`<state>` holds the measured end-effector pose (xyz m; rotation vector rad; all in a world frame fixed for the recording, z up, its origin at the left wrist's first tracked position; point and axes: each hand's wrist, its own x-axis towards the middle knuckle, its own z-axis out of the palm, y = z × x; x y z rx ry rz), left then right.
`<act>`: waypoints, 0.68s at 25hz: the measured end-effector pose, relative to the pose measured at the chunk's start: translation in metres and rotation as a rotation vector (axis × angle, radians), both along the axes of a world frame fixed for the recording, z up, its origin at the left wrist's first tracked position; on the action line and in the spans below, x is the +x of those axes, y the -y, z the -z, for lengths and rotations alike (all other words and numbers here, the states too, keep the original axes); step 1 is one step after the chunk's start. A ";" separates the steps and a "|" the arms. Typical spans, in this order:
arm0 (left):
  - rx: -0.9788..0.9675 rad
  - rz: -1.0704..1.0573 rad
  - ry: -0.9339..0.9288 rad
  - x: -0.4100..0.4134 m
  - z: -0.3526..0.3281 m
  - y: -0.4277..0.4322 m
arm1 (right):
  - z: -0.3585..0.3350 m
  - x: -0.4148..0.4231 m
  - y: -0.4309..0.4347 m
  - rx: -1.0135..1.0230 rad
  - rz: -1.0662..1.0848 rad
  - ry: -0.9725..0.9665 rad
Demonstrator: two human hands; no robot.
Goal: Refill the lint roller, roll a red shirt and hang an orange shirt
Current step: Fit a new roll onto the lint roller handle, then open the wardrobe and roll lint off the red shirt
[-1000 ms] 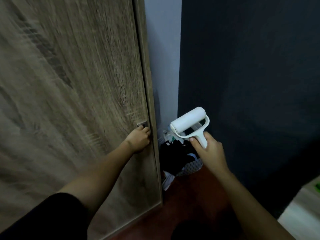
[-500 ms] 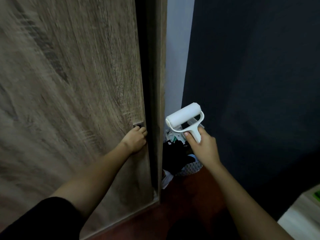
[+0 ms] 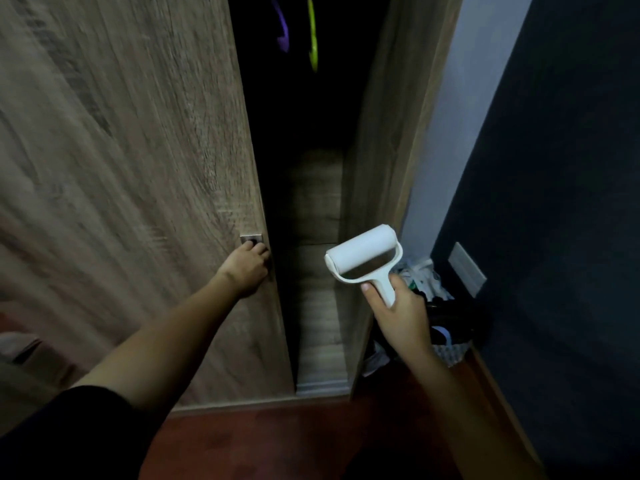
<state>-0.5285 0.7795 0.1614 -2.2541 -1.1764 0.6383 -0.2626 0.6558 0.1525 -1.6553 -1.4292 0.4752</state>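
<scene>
My right hand [image 3: 401,313] grips the handle of a white lint roller [image 3: 363,254], held upright in front of the wardrobe's open gap. My left hand [image 3: 247,268] holds the small metal handle [image 3: 251,239] on the edge of the wooden sliding door [image 3: 121,185]. Inside the dark wardrobe, a purple hanger [image 3: 282,26] and a yellow-green hanger [image 3: 312,36] show at the top. No red or orange shirt is in view.
A basket of dark and white clothes [image 3: 436,313] sits on the floor at the right, between the wardrobe side panel [image 3: 384,161] and the dark blue wall [image 3: 554,202]. A wall socket plate [image 3: 465,268] is low on that wall. Red-brown floor [image 3: 311,441] lies below.
The sliding door has moved left under my left hand, widening the gap from a thin slit to a broad dark opening. The hangers have come into view.
</scene>
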 end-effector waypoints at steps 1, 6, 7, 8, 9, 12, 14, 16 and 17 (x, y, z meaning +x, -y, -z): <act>0.003 -0.029 0.003 -0.014 0.001 0.001 | 0.002 -0.008 0.000 -0.003 -0.015 -0.010; 0.007 -0.145 -0.014 -0.077 0.004 0.003 | -0.005 -0.039 -0.009 0.002 -0.071 -0.015; 0.006 -0.164 -0.016 -0.090 0.005 0.004 | -0.008 -0.045 -0.012 0.007 -0.075 -0.019; 0.007 -0.176 -0.020 -0.104 0.005 0.004 | -0.011 -0.053 -0.014 0.017 -0.080 -0.028; 0.009 -0.177 -0.026 -0.118 0.006 0.004 | -0.013 -0.061 -0.017 0.032 -0.081 -0.036; -0.001 -0.161 -0.014 -0.159 0.006 0.005 | -0.017 -0.093 -0.022 0.048 -0.074 -0.062; -0.009 -0.135 -0.001 -0.188 0.005 0.005 | -0.018 -0.120 -0.025 0.049 -0.081 -0.071; -0.009 -0.111 0.009 -0.215 0.004 0.005 | -0.020 -0.145 -0.027 0.049 -0.087 -0.046; -0.013 -0.105 0.011 -0.227 0.004 0.006 | -0.021 -0.156 -0.029 0.052 -0.087 -0.037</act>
